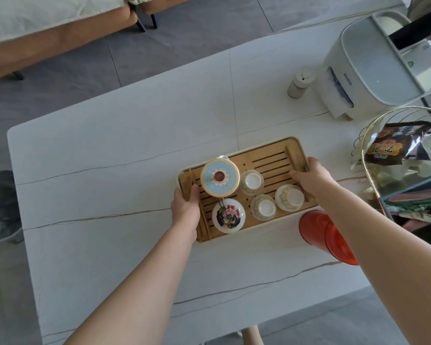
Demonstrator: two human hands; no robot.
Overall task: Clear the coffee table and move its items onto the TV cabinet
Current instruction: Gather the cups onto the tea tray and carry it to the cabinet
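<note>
Both hands gripping the wooden tray (271, 155) on the white coffee table (110, 170). Left hand (186, 206) curling round its L end, thumb on top; right hand (311, 176) clamping the R end. Between the hands: lidded pot (220, 177), floral lid (228, 218), 3 cups. Red bottle (326, 236) lying just under the R forearm.

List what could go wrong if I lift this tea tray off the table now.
1. The three upturned cups and the lidded teapot stand loose on the bamboo tea tray; a tilt could slide them off.
2. The left hand and right hand each grip only an end edge, so an uneven lift is likely.
3. The red container sits right beside the tray's near edge, under the right arm; a swing could knock it.
</note>
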